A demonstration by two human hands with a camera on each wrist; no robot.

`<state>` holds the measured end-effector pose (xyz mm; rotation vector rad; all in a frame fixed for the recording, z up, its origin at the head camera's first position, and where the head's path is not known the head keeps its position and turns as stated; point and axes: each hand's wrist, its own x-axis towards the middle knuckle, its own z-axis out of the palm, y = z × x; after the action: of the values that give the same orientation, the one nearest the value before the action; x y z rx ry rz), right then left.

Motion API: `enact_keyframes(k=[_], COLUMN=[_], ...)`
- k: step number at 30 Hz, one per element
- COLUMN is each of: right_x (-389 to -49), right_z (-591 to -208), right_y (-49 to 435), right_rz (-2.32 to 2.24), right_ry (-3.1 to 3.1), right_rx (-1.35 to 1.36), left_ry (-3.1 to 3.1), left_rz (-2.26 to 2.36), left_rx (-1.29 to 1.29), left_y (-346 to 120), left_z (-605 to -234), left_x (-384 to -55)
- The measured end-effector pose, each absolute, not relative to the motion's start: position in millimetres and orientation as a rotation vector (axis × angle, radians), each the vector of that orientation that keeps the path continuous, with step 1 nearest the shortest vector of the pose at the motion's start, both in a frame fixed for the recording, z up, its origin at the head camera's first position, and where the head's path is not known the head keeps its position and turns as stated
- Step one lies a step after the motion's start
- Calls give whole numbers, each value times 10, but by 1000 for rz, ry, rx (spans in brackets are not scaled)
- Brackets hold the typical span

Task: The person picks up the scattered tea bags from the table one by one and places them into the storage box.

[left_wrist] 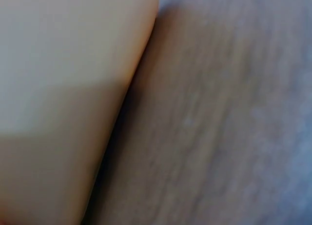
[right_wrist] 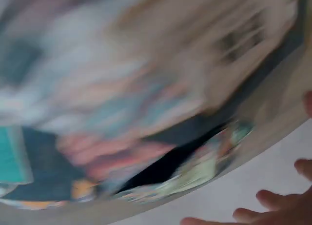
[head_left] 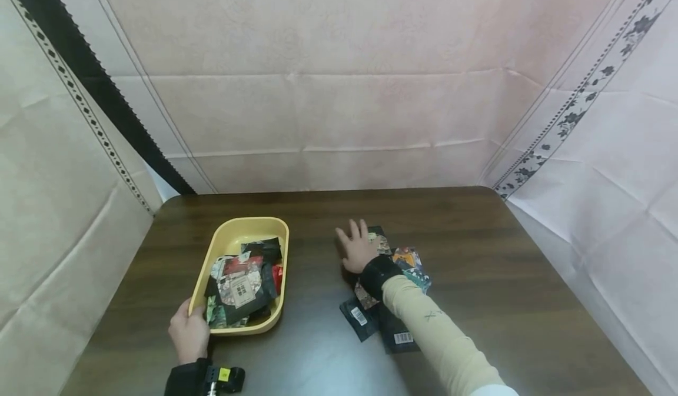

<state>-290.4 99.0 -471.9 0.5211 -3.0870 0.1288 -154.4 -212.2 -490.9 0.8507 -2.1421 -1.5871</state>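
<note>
A yellow plastic tub [head_left: 283, 293] sits on the left of the table, with several printed packets [head_left: 243, 290] heaped in it. My left hand [head_left: 189, 334] grips the tub's rim at its near left corner. In the left wrist view the tub's pale side wall [left_wrist: 58, 108] fills the left half. My right hand [head_left: 360, 250] is over a loose group of packets [head_left: 406, 260] on the table, fingers spread and straight, with nothing held. In the right wrist view the fingers [right_wrist: 273, 200] show at the lower right, apart from the blurred packets [right_wrist: 131, 108].
A small dark packet with a barcode label [head_left: 358, 318] and a larger dark one [head_left: 399, 337] lie nearest me, by the right forearm. The brown wooden table [head_left: 318, 266] ends at a pale cloth wall [head_left: 328, 131], with similar cloth on both sides.
</note>
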Motion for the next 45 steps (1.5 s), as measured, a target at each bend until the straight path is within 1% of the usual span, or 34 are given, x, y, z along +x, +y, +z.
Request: enact_keyframes(k=[4,9,13,19,24,27,32,35,39,45], right_x=[-3014,-3055,-3081,-3110,-3063,-3019,-2933,-2838,-2678,-2514], right_z=[-4749,-4762,-4809,-4837,-4806,-4794,-4628,-4443,-4227,-4029], right_y=[1239,1396,1398,1378,1393,1368,1110,836,457,-42], right_rz=[150,257,288,174,156,221,395,463,506,479], right_ry=[-3185,-3285,-3252,-3037,-2973,-2925,-2776,-2729,-2757,-2833], right_rx=[430,368,409,417,425,473,650,806,992,1141], left_ry=[-2115,-2143,-2147,-2128,-2145,-2167,-2161,-2151,-2138,-2128], left_rz=[-1592,-1599,-1612,-1606,-1582,-1539,-1543,-1569,-1612,-1651], left_rx=[909,887,857,821,834,847,863,867,850,790], left_y=[-2122,-2113,-2117,-2115,-2127,-2177,-2282,-2269,-2178,-2120], left_z=[-4943,-4953,-4908,-4880,-4939,-5060,-5247,-5183,-4972,-4866], left_x=[-1552,-1544,-1533,-1534,-1558,-1603,-1659,-1633,-1561,-1500])
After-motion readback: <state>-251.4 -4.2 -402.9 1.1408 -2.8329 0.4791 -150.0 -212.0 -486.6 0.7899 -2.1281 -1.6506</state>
